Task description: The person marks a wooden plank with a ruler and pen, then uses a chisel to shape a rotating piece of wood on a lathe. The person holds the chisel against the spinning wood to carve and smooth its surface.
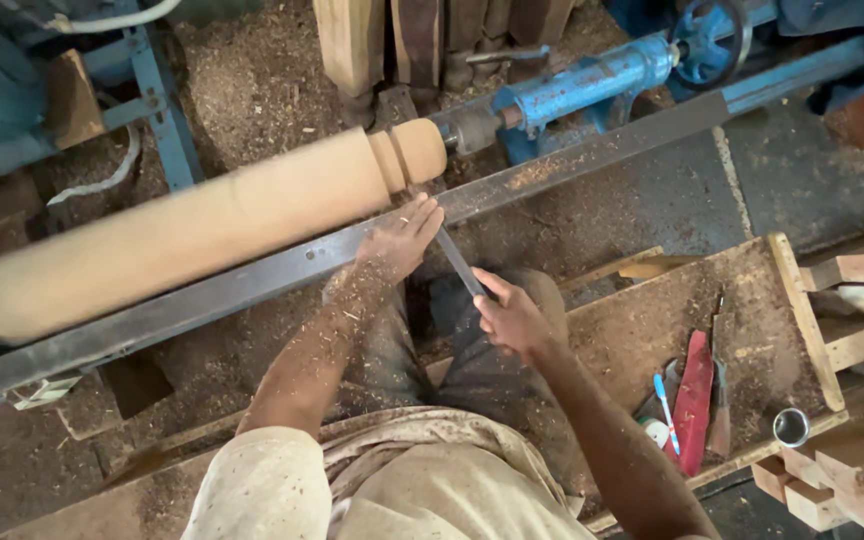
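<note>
A long pale wooden cylinder (202, 225) is mounted on a lathe, blurred as if spinning, with turned grooves near its right end. My left hand (399, 243) lies flat on the grey metal tool rest (552, 165), fingers pressing the blade of a flat metal chisel (459, 262) close to the grooved end. My right hand (510, 318) grips the chisel's lower end. The chisel tip near the wood is hidden by my left fingers. Sawdust covers my left forearm.
The blue tailstock (592, 85) with a handwheel (709, 40) holds the cylinder's right end. A wooden tray (802, 320) at right holds a red tool (693, 400), a blue pen and a small metal cup (790, 427). Timber blocks (852, 470) lie at far right; sawdust covers the floor.
</note>
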Motion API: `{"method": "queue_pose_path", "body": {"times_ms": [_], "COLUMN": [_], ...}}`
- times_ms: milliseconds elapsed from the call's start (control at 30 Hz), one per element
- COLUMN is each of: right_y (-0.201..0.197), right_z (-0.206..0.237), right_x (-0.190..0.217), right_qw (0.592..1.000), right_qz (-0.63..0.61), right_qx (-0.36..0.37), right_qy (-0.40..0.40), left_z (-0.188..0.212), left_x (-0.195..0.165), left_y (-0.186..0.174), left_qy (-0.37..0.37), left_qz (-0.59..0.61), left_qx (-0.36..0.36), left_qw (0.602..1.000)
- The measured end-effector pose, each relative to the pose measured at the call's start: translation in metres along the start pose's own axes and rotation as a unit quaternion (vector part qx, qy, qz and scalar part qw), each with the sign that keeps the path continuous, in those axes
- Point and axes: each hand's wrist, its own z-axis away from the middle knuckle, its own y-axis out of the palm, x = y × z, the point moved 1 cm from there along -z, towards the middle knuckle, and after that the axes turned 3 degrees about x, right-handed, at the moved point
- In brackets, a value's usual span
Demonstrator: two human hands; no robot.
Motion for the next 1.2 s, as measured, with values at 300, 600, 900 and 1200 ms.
{"method": "queue_pose_path", "body": {"times_ms": [300,600,900,1200], "right_y": [0.07,0.061,0.045,0.035], "right_z": [-0.014,0.0,-0.004,0.0], "right_x": [-0.07,-0.027,-0.026,-0.013], "right_qw": [0.983,0.988,0.989,0.995], "right_qz": [-0.162,-0.151,-0.137,-0.089], "right_qx": [-0.058,-0.036,-0.009,-0.029], "right_qy": [-0.064,-0.01,-0.05,0.027], "left_z": [0.005,0.003,0.0,-0.002], "left_x": [-0.003,0.0,0.004,0.002], "left_y": [-0.009,0.004,0.012,0.009], "left_qy": [0.052,0.022,0.026,0.002], "left_qz": [0.01,0.018,0.018,0.037], "left_qx": [-0.033,-0.032,-0.032,-0.029], "left_qw": [0.998,0.999,0.999,0.999]}}
